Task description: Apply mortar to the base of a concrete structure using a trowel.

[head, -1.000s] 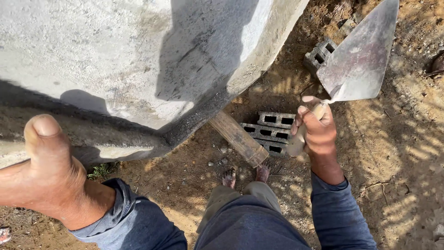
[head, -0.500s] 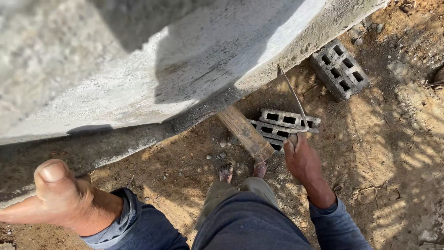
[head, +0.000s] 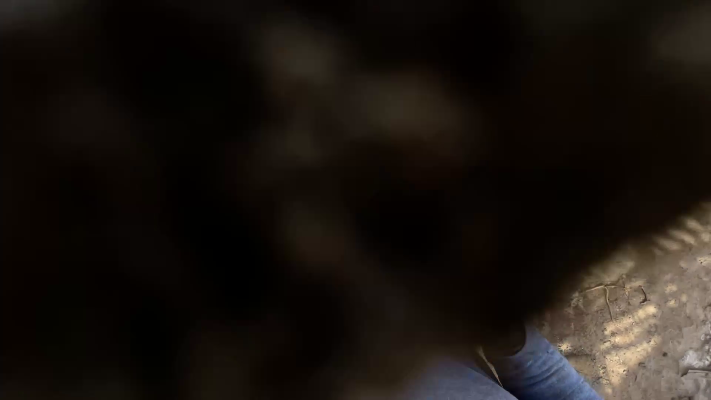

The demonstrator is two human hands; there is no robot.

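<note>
Something dark and blurred has swung close over the lens since earlier, hiding both hands, their grip and the trowel, leaving only blue sleeve [head: 544, 367] and sunlit dirt ground [head: 652, 326].

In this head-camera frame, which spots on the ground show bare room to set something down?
Only one: the sunlit dirt at lower right, bordered by the blue denim sleeve or leg on its left and the frame's right edge. Thin roots or twigs cross it. Everything else is a dark, blurred mass close to the lens, so free room there cannot be judged.
</note>
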